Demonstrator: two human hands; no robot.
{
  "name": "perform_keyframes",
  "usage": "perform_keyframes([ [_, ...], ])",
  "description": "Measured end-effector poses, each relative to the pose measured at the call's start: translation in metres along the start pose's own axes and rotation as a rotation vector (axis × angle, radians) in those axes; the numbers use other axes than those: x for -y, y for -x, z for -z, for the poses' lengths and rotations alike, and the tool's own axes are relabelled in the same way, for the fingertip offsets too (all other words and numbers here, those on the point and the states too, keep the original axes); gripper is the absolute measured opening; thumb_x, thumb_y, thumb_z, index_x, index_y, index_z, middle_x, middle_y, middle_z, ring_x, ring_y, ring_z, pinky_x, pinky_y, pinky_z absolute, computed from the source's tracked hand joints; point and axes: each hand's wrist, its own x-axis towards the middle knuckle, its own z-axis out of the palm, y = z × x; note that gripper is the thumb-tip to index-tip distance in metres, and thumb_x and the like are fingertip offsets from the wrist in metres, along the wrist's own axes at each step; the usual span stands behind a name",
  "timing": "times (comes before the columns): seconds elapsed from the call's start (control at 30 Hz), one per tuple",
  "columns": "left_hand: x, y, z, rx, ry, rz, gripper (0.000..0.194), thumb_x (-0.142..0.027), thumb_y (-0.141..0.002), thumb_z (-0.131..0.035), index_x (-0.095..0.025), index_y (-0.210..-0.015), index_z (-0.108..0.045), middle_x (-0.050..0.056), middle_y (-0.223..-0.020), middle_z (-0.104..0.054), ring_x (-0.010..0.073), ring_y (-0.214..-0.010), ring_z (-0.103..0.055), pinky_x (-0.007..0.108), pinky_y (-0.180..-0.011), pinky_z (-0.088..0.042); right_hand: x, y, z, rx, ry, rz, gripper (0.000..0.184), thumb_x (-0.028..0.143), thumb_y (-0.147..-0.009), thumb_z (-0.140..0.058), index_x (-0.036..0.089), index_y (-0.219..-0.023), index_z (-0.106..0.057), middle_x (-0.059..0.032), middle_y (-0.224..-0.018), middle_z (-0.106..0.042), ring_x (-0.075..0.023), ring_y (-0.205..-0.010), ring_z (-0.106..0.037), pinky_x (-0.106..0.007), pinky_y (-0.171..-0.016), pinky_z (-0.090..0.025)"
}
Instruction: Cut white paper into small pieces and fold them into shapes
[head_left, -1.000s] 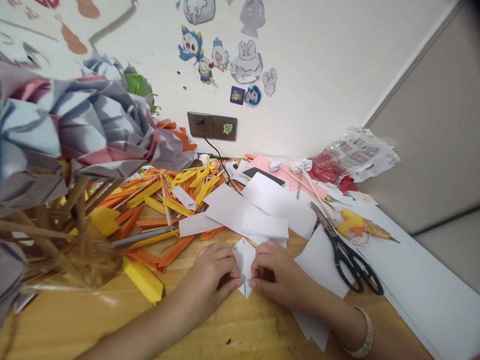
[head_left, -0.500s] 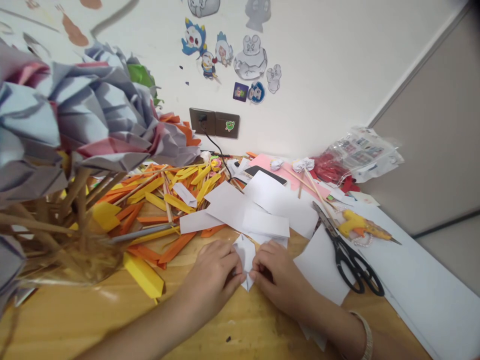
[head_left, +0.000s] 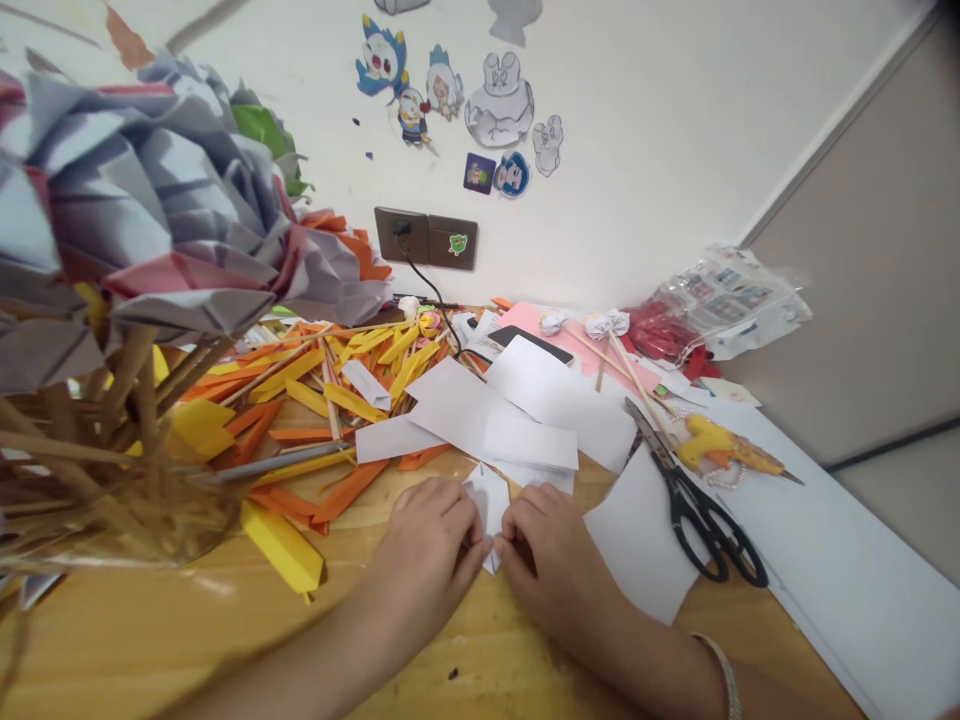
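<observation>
The folded white paper (head_left: 491, 500) lies between the two hands, its long axis running roughly from 12 to 6 o'clock, with a point at each end. The left hand (head_left: 431, 532) is at its 9 o'clock side and the right hand (head_left: 549, 540) at its 3 o'clock side; neither is nearer, since both touch it. The fingers of each hand are curled in and closed on the paper's edges, thumbs meeting low on it, near the 6 o'clock tip (the undersides of the fingers are hidden). The paper looks crisp and matt, with a crease down its middle.

Just beyond, at 12 o'clock, flat white sheets (head_left: 465, 405) overlap with straight-cut edges. At 3 o'clock another white sheet (head_left: 649, 545) lies bare, and beside it are scissors (head_left: 664, 465) with black plastic handles, blades towards 11. A yellow tool (head_left: 709, 440) with a narrow tip is at 2 o'clock.

At 9 o'clock, well apart from the left hand, is a flat yellow folded piece (head_left: 283, 550); at 10 spreads a tangle of narrow yellow and orange strips (head_left: 360, 400). Farther out at 10 stand angular paper flowers (head_left: 172, 210), pale with pink folds. The wooden table (head_left: 360, 685) is smooth and glossy.
</observation>
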Motion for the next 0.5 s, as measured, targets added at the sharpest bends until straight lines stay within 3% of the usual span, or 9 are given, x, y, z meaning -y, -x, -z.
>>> perform_keyframes([
  [0.13,-0.001,-0.001,-0.001,0.007,-0.009,0.018,0.014,-0.023,-0.079,-0.052,-0.019,-0.065,-0.051,0.004,-0.076,-0.055,0.0213,-0.077,-0.049,0.037,-0.072,-0.038,-0.003,0.000,0.007,0.077,-0.099,0.006,0.012,0.008,-0.071,-0.054,0.018,-0.075,-0.049,0.0010,-0.073,-0.049,-0.0166,-0.072,-0.043,-0.031,-0.067,-0.031],
  [0.23,0.000,-0.001,-0.002,-0.008,-0.007,0.015,0.013,-0.020,-0.077,-0.052,-0.019,-0.065,-0.050,0.003,-0.075,-0.055,0.0207,-0.076,-0.049,0.037,-0.071,-0.038,-0.006,0.000,0.011,0.121,-0.146,0.004,0.023,0.008,-0.066,-0.057,0.019,-0.084,-0.049,0.0018,-0.076,-0.048,-0.0168,-0.074,-0.043,-0.030,-0.069,-0.032],
  [0.5,0.000,0.001,-0.003,-0.015,0.012,0.012,0.015,-0.022,-0.076,-0.056,-0.019,-0.063,-0.048,0.002,-0.073,-0.055,0.0209,-0.075,-0.049,0.037,-0.068,-0.038,-0.006,-0.001,0.009,0.107,-0.148,-0.013,0.024,0.006,-0.065,-0.058,0.020,-0.082,-0.048,0.0032,-0.073,-0.046,-0.0159,-0.072,-0.044,-0.030,-0.068,-0.032],
])
